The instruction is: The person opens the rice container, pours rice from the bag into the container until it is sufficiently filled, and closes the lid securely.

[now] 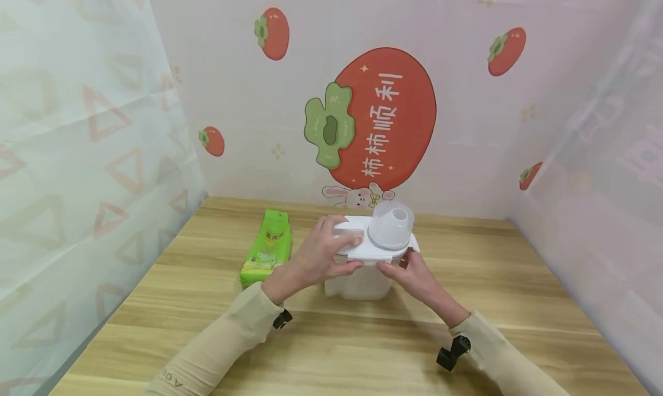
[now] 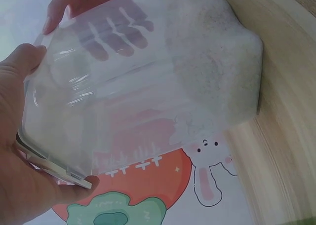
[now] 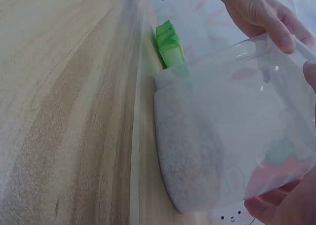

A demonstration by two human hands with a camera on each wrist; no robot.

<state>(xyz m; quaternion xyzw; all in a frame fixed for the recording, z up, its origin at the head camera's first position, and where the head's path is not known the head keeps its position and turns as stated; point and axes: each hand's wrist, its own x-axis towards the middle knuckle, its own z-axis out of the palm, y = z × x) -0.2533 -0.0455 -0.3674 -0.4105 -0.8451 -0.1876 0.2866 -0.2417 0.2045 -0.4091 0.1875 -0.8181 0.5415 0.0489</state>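
Observation:
A clear plastic storage container point(image 1: 362, 285) stands upright on the table, with pale grains point(image 3: 185, 141) filling its lower part. On top sits a white lid point(image 1: 362, 250), and a translucent measuring cup point(image 1: 389, 232) rests upside down on the lid's right side. My left hand point(image 1: 317, 255) grips the lid's left end, its fingers over the top and the thumb at the front edge. With the thumb at the lid's front edge, my right hand point(image 1: 418, 278) holds the container's right side. Through the clear wall in the left wrist view, the right fingers show pressed against it.
To the left of the container lies a green bag point(image 1: 267, 247) with printed lettering. The wooden table point(image 1: 352, 355) meets a wall sheet point(image 1: 248, 96) with persimmon drawings at the back. Sheets also hang along both sides. A black camera mount is on each wrist.

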